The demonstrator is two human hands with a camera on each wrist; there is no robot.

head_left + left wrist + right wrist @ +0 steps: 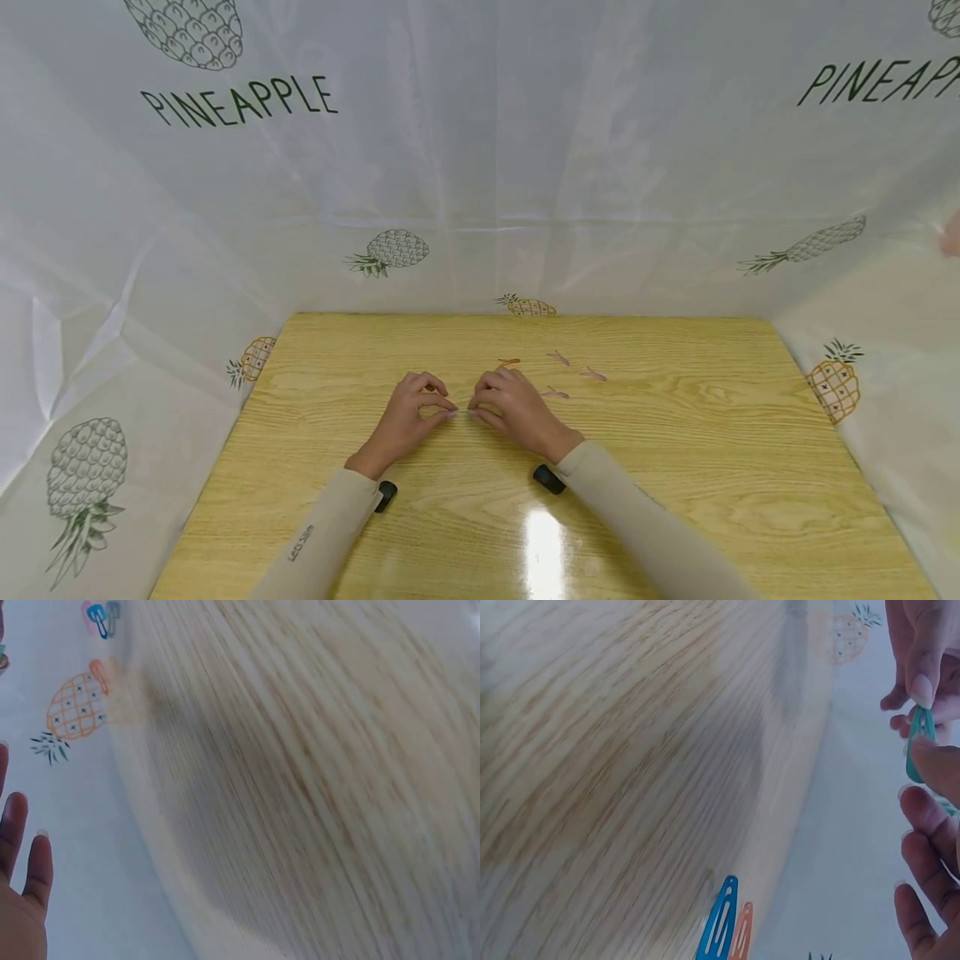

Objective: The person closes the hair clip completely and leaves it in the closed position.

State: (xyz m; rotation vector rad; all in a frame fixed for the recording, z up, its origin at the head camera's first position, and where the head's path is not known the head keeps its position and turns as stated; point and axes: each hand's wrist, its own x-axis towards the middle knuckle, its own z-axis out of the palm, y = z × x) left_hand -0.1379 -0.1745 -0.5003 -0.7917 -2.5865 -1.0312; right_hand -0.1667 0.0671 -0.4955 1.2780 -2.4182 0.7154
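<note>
A green snap hair clip (921,746) is held between my two hands, low over the table's middle. My left hand (405,421) pinches one end of it between thumb and fingertip. The other end is in the pinch of my right hand (521,408), whose remaining fingers are spread in the right wrist view. Both thumbs lie against the clip there. In the left wrist view only part of my left hand (21,892) shows at the edge.
Beyond my right hand an orange hair clip (509,362) lies on the wooden table (712,467), with several other clips (593,374) to its right. A blue clip (718,922) shows in the right wrist view. A pineapple-printed sheet (465,183) surrounds the table's back and sides.
</note>
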